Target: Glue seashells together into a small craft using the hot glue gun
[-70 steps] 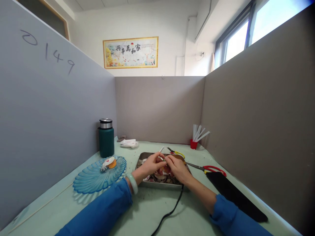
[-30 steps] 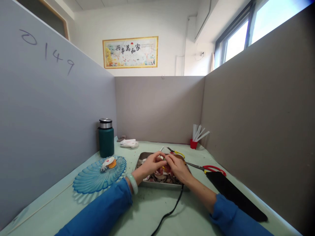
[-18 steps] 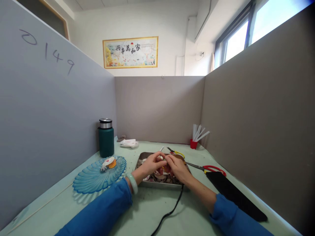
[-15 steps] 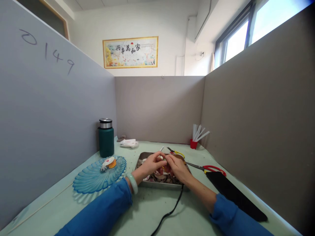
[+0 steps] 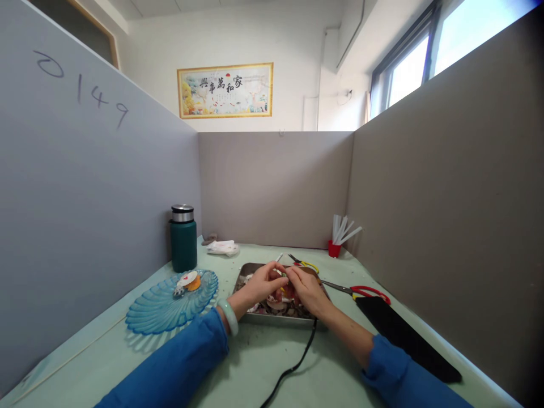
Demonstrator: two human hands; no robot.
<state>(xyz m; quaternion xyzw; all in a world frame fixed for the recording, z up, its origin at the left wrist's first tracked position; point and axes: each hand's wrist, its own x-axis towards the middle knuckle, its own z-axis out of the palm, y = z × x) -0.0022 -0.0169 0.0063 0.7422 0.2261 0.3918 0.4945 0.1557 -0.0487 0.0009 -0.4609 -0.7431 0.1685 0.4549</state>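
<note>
Above a metal tray (image 5: 278, 321), my left hand (image 5: 264, 280) and my right hand (image 5: 308, 290) meet at the fingertips. Both are closed, their thumbs and forefingers pinched together over something small that I cannot make out. Many small mixed pieces, red, white and brown, fill the tray, partly covered by my hands. A black cord (image 5: 293, 369) runs from the tray's near right corner toward me. Left of my hands, a blue scalloped glass plate (image 5: 148, 313) bears a white round piece with a red mark (image 5: 186, 279) and an orange piece (image 5: 195, 284).
Red-handled scissors (image 5: 372, 292) lie right of the tray beside a long black flat object (image 5: 408, 340). A yellow-handled tool (image 5: 309, 264) lies behind it. A red cup (image 5: 334, 250) of white sticks, a white packet (image 5: 223, 247) and a green bottle (image 5: 183, 245) stand farther back.
Hardly anything differs: my fingers shift very slightly where they meet over the tray. All else stays in place.
</note>
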